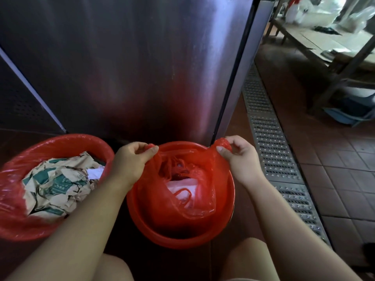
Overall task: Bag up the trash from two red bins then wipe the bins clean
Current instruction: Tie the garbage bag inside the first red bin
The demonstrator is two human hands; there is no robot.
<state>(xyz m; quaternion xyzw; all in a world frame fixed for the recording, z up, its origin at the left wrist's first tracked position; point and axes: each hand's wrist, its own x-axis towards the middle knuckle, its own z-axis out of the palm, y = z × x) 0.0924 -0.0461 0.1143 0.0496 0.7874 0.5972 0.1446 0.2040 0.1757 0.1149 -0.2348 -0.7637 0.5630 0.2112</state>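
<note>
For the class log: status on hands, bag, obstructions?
Left hand, right hand each pinching the bag. It sits open in right bin. Left bin lined, full of paper. Nothing blocking.

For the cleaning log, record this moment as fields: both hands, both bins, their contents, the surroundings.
left hand: pinches one top corner of the red bag
right hand: pinches the opposite corner
red bag: inside the right bin, mouth pulled open, not tied, white trash inside
left bin: red liner over the rim, filled with crumpled brown paper
wiping: not begun, no cloth in view
surroundings: steel cabinet behind the bins, drain grate on the right
</note>
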